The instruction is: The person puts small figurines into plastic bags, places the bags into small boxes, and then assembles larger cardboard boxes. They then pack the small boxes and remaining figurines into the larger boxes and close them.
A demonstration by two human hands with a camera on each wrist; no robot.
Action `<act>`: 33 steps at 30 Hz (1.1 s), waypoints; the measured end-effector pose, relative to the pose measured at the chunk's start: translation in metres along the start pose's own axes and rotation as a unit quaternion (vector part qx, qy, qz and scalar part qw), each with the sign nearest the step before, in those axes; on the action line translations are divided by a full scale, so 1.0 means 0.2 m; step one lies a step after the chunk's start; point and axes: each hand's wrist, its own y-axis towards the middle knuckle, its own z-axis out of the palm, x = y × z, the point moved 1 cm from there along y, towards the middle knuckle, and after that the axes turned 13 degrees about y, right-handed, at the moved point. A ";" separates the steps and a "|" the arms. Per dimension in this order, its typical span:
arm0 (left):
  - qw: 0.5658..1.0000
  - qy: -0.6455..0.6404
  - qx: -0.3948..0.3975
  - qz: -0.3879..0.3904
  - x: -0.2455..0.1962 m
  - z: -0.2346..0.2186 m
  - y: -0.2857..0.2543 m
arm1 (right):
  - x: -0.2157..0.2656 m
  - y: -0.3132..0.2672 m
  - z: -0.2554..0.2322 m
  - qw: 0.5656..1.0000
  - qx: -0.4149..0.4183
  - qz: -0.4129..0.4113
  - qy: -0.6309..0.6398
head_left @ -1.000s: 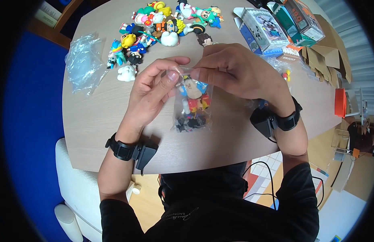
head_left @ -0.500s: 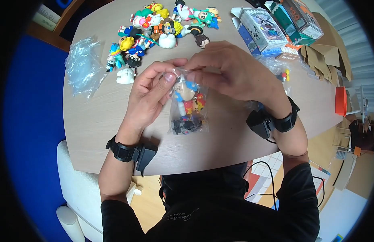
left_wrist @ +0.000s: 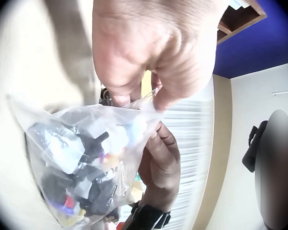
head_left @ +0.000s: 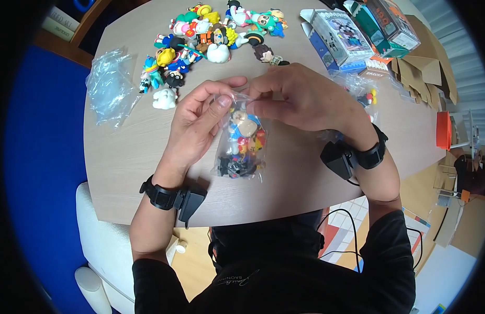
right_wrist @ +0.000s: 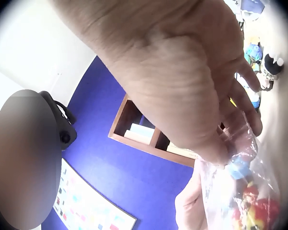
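A clear plastic bag (head_left: 241,152) filled with small colourful figurines hangs upright above the near part of the table. My left hand (head_left: 196,119) pinches its top left corner between thumb and fingers. At the top right, my right hand (head_left: 310,102) pinches the bag's edge, thumb underneath and fingers curled above. Blue, red, yellow and black pieces show through the bag (left_wrist: 81,158) in the left wrist view. In the right wrist view, the thumb of my right hand (right_wrist: 182,91) presses against the top of the bag (right_wrist: 245,191).
Several toy figurines (head_left: 219,36) lie heaped across the back of the table (head_left: 132,172). Flattened empty plastic bags (head_left: 111,89) are at the left. Printed boxes (head_left: 344,36) and torn cardboard (head_left: 417,73) fill the back right, with another bagged figurine (head_left: 369,98) in front of them.
The bag has shifted slightly left and down in the head view, turning a little. Both hands keep their pinch at its top, and the right hand has moved slightly left.
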 end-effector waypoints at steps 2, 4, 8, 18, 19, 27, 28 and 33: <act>1.000 0.010 0.005 -0.005 0.00 0.00 0.00 | 0.00 0.00 0.00 1.000 0.008 0.015 -0.013; 1.000 0.015 0.005 -0.011 0.01 0.00 0.00 | 0.00 0.00 0.00 0.999 0.020 0.028 -0.017; 1.000 0.008 0.001 -0.001 0.02 0.00 0.00 | -0.06 -0.01 0.03 0.996 -0.031 -0.074 -0.040; 0.994 -0.017 -0.103 -0.033 -0.04 0.02 0.02 | 0.00 0.02 0.00 0.997 -0.044 0.049 0.049; 0.992 -0.010 -0.118 -0.045 -0.05 0.02 0.02 | -0.01 0.02 0.00 0.995 -0.057 0.047 0.063; 0.990 0.083 -0.086 -0.072 -0.01 0.01 0.00 | 0.00 0.02 -0.03 0.983 -0.099 0.019 0.156; 0.990 0.096 -0.095 -0.048 -0.02 0.02 0.00 | 0.01 0.02 -0.02 0.985 -0.100 0.020 0.142; 0.981 0.162 -0.108 -0.017 -0.01 0.00 -0.01 | 0.04 0.00 0.02 0.986 -0.066 0.044 0.144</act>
